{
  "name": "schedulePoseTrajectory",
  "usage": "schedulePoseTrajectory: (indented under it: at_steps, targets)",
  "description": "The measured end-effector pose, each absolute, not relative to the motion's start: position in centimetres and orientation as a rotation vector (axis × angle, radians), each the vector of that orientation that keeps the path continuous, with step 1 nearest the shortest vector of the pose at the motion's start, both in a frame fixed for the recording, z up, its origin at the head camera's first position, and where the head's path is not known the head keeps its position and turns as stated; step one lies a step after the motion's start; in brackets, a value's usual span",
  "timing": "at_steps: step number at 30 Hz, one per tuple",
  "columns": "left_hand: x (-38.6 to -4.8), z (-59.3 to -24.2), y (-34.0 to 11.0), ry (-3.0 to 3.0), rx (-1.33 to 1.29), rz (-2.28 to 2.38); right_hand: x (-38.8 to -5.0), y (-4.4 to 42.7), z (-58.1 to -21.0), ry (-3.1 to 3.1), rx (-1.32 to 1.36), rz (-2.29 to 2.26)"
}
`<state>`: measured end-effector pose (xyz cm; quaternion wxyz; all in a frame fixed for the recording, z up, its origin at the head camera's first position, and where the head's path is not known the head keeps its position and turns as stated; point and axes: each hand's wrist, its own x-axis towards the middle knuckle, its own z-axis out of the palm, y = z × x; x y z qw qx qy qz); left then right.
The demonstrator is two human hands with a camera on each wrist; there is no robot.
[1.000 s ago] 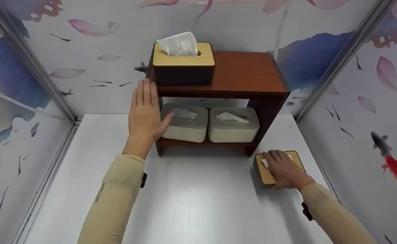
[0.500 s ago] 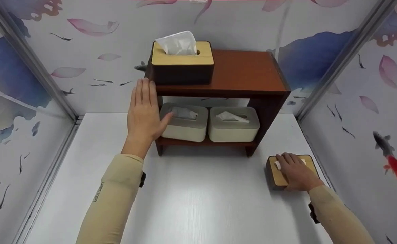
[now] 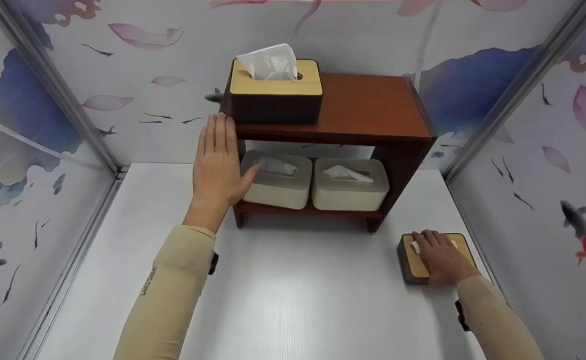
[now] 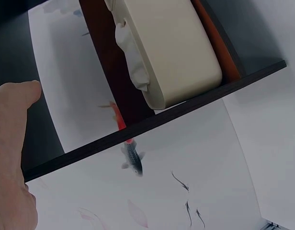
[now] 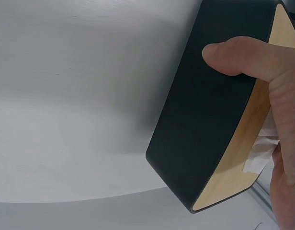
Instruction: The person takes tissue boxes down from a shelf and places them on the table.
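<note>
Black-sided, wood-topped rectangular tissue box sits on the white desk, your right hand gripping it, your left hand straight-fingered; pushing it rightward could bump the nearby white printed wall.

Near tissue box and upper tissue box: black sides, tan wood lids; left lower box and right lower box: cream, grey lids. Shelf reads reddish brown, desk white, sleeves beige. Walls are white, printed with pink petals, blue washes, black and red fish.
</note>
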<state>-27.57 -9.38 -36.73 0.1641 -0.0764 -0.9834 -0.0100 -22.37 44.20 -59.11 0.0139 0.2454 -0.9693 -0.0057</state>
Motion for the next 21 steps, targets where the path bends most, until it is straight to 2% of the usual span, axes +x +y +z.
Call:
schedulePoseTrajectory:
  at_steps: [21]
  targets:
    - [-27.67,-36.90,-9.37,-2.783,-0.206,-0.032,-23.27,43.97,-59.22,-3.230,0.540,-0.006]
